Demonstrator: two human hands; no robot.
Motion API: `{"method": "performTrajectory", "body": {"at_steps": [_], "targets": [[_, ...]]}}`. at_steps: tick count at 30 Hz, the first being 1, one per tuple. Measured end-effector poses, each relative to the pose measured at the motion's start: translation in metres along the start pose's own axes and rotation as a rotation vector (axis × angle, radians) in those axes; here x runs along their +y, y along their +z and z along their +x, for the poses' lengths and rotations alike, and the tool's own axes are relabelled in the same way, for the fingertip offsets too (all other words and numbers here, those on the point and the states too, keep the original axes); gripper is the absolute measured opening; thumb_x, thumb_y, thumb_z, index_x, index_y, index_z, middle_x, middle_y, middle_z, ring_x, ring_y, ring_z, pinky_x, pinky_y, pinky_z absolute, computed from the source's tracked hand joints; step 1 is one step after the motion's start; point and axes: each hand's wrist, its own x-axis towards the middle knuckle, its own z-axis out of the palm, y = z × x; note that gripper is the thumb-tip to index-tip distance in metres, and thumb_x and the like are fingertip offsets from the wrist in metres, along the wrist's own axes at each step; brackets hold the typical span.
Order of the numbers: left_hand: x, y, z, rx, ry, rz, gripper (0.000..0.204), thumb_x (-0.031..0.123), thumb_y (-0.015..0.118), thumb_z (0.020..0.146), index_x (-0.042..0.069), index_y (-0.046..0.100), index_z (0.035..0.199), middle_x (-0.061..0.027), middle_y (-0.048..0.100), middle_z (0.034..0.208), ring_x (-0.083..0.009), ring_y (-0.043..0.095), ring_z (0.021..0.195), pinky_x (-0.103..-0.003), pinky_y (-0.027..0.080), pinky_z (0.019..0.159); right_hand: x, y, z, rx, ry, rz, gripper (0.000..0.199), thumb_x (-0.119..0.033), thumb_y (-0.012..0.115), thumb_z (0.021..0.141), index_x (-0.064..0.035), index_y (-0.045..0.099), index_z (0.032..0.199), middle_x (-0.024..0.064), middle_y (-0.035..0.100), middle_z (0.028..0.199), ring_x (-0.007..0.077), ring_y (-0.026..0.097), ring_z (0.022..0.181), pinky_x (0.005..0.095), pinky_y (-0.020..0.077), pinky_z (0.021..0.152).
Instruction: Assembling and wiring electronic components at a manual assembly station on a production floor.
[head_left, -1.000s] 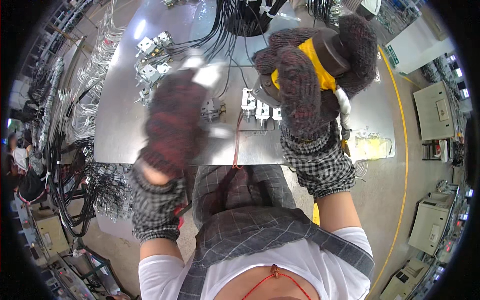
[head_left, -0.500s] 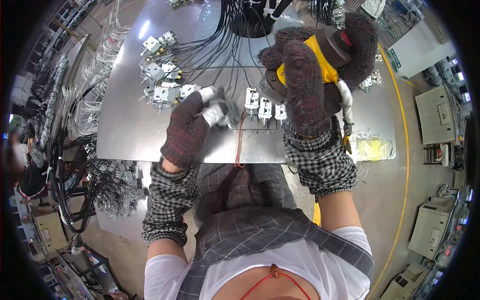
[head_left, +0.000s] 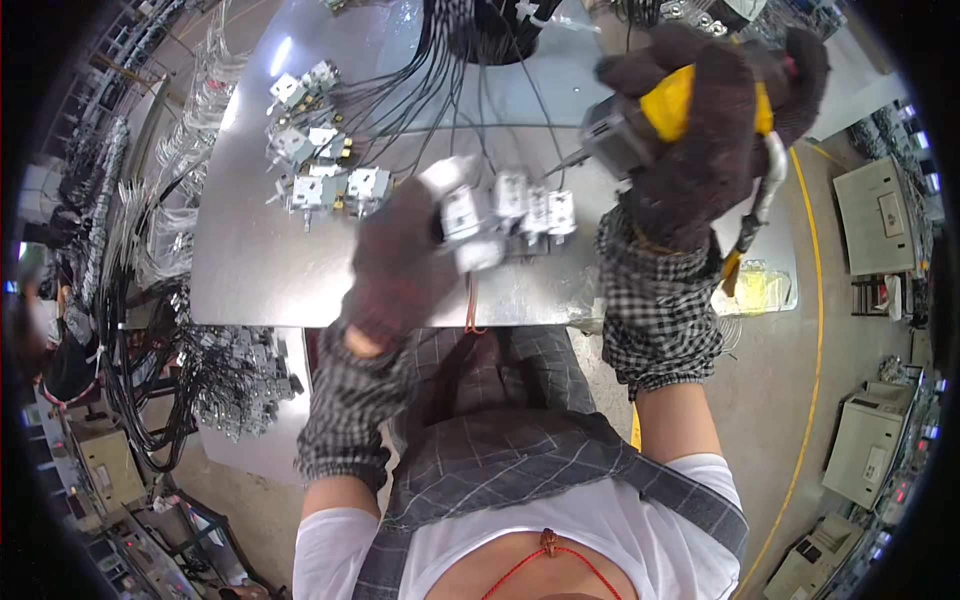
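Observation:
My left hand (head_left: pixel 395 265), in a dark red knitted glove with white-wrapped fingertips, grips a small grey-white metal switch-like block (head_left: pixel 460 213) between thumb and finger, blurred by motion. Just right of it, a close row of similar blocks (head_left: pixel 537 210) rests near the table's front edge. Over the table's right side, my gloved right hand (head_left: pixel 705 150) is closed around a yellow and black power tool (head_left: pixel 668 105), whose dark nose points left. A white-wrapped piece with a yellow end (head_left: pixel 733 270) hangs beside that glove.
More wired blocks (head_left: pixel 310 190) lie at the table's left. Black wires (head_left: pixel 415 75) fan from a dark bundle at the back. A clear yellowish packet (head_left: pixel 760 288) sits at the right corner. Hanging cables and blocks (head_left: pixel 235 385) crowd the left side; grey-white cabinets (head_left: pixel 880 225) stand right.
My left hand has moved right with the block, up to the row. The right hand has carried the power tool up and to the right, away from the row.

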Motion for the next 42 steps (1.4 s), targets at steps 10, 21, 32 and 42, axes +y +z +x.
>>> {"method": "performTrajectory", "body": {"at_steps": [10, 21, 32, 42], "targets": [[-0.021, -0.013, 0.029, -0.246, 0.040, 0.028, 0.066, 0.039, 0.080, 0.073, 0.007, 0.057, 0.127, -0.0156, 0.067, 0.102, -0.0278, 0.069, 0.087, -0.035, 0.056, 0.074, 0.014, -0.005, -0.013, 0.092, 0.383, 0.543, 0.062, -0.018, 0.061, 0.093, -0.0126, 0.024, 0.142, 0.0239, 0.066, 0.095, 0.0324, 0.070, 0.068, 0.0371, 0.0593, 0.052], [-0.007, -0.007, 0.042, -0.408, 0.104, 0.277, 0.060, 0.035, 0.075, 0.076, 0.001, 0.058, 0.123, -0.0207, 0.064, 0.110, -0.0385, 0.063, 0.100, -0.045, 0.051, 0.085, 0.014, 0.000, -0.045, -0.178, 0.391, 0.293, 0.056, -0.021, 0.060, 0.095, -0.0075, 0.034, 0.143, 0.0139, 0.050, 0.127, 0.0249, 0.054, 0.112, 0.0358, 0.0490, 0.093], [0.000, -0.016, 0.045, -0.510, -0.034, 0.312, 0.066, 0.035, 0.076, 0.074, 0.002, 0.054, 0.128, -0.0202, 0.062, 0.118, -0.0370, 0.060, 0.109, -0.044, 0.049, 0.090, -0.015, 0.041, -0.034, -0.110, 0.123, 0.063, 0.066, -0.012, 0.071, 0.087, -0.0144, 0.033, 0.141, 0.0168, 0.063, 0.096, 0.0254, 0.065, 0.078, 0.0387, 0.0577, 0.065], [-0.023, -0.116, 0.017, -0.297, 0.242, 1.171, 0.040, 0.017, 0.063, 0.075, 0.012, 0.064, 0.114, -0.0105, 0.065, 0.113, -0.0302, 0.056, 0.114, -0.049, 0.035, 0.108, -0.016, 0.035, -0.042, 0.025, 0.428, 0.496, 0.065, -0.006, 0.066, 0.089, -0.0216, 0.032, 0.142, 0.0213, 0.064, 0.095, 0.0295, 0.066, 0.068, 0.0361, 0.0571, 0.053]]}}
